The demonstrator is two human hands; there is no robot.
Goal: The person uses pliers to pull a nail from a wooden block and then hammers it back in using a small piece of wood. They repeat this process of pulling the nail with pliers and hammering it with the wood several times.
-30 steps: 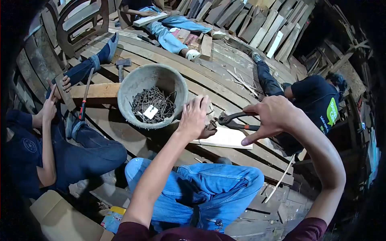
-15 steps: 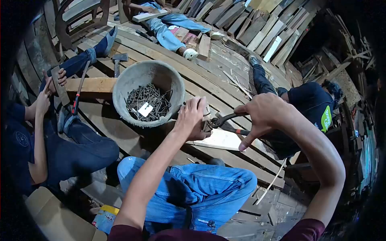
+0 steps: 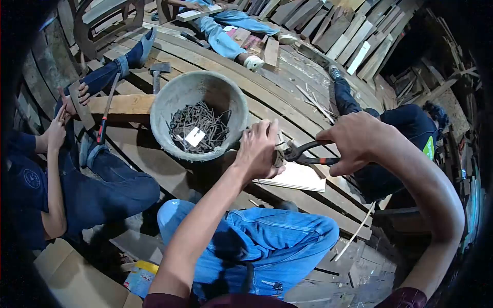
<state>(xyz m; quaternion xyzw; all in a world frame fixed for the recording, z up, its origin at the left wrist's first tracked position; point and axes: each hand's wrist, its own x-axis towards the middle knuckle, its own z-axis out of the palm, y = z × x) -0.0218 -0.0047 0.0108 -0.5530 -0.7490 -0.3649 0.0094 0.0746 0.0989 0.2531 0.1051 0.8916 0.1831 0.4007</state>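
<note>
My right hand (image 3: 354, 141) is wrapped round the handles of dark pliers (image 3: 308, 154) with orange-red marks. The pliers' jaws meet a small dark piece at the fingers of my left hand (image 3: 258, 151), which holds that piece from the left; its shape is mostly hidden. Beneath the pliers lies a pale flat board (image 3: 303, 177). Just left of my left hand stands a grey bucket (image 3: 159, 115) with many dark metal pieces (image 3: 197, 120) and a white scrap (image 3: 195, 137) inside.
A hammer (image 3: 157, 69) lies behind the bucket. At the left, a person (image 3: 102, 190) holds a wooden piece beside a saw (image 3: 105, 115). Another person (image 3: 400, 123) sits at the right, and one more (image 3: 221, 33) at the back. A cardboard box (image 3: 82, 277) is at the lower left.
The pliers' handles, spread apart before, are now closer together as my right hand has closed round them. The view has shifted slightly.
</note>
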